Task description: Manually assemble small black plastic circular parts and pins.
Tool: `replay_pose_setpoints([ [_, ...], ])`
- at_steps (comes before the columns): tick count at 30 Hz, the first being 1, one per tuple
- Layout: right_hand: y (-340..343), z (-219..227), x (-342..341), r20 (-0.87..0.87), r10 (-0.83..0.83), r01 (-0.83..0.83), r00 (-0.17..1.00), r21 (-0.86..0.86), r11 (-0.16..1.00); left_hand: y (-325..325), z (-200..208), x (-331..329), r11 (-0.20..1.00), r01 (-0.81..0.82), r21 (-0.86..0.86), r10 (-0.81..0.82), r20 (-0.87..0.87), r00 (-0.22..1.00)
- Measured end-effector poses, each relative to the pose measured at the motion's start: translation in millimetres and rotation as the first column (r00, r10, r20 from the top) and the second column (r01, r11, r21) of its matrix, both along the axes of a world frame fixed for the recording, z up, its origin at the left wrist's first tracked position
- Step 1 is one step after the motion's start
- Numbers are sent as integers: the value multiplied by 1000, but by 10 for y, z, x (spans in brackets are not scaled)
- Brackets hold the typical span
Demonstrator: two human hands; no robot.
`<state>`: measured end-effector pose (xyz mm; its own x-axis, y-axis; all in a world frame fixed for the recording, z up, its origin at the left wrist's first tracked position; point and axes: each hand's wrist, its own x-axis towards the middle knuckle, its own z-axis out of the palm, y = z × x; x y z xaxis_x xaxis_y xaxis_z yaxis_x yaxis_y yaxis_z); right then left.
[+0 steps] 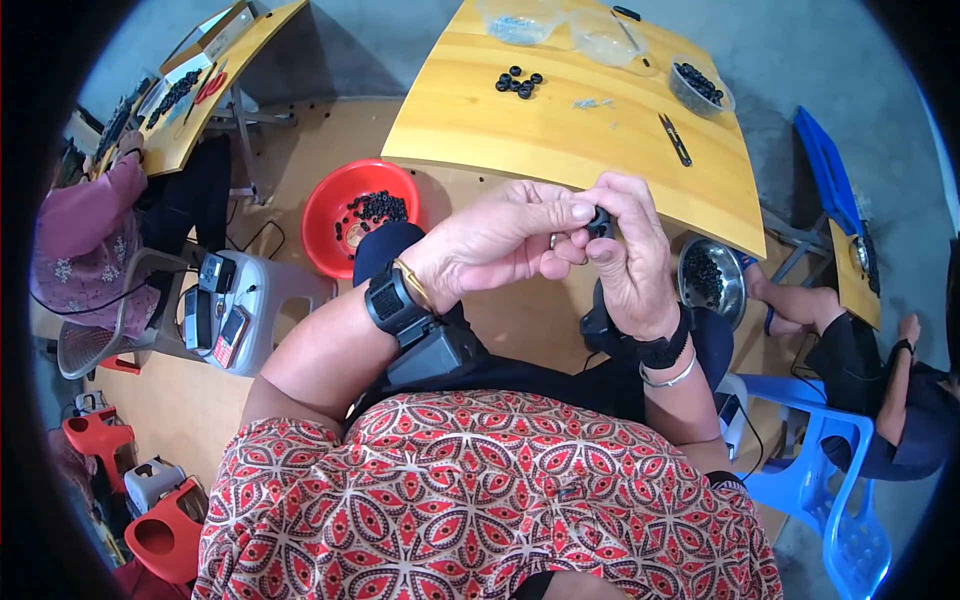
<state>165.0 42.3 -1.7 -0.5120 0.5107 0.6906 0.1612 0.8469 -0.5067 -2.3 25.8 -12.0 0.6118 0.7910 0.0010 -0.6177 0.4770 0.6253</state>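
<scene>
A small black round part point(600, 222) sits between my two hands in front of the table's near edge. My left hand point(510, 235) pinches at its left side, the thumb bent over the fingertips. My right hand point(637, 255) grips it from the other side between thumb and fingers. The fingers cover much of the part, so its full shape is hidden. Beyond my hands, several similar black round pieces point(520, 84) lie grouped on the yellow wooden table point(460, 125). Small pale bits point(592, 103) and a pair of black snips point(675, 140) lie to their right.
A clear bowl of black pieces point(702, 90) and two clear tubs point(608, 40) point(518, 22) stand on the table. Below are a red basin point(318, 215) and a steel bowl point(738, 290), both holding black pieces. People sit at left point(95, 240) and right point(915, 410).
</scene>
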Motion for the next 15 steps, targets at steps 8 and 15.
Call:
replay_pose_setpoints([
  [8,-82,-78,59,-247,15,-105,969,-355,929,-32,-14,-9,999,-30,23,30,-1,1000],
  [15,-163,16,50,-244,0,-98,970,-390,915,-66,2,4,994,-96,46,100,-82,992],
])
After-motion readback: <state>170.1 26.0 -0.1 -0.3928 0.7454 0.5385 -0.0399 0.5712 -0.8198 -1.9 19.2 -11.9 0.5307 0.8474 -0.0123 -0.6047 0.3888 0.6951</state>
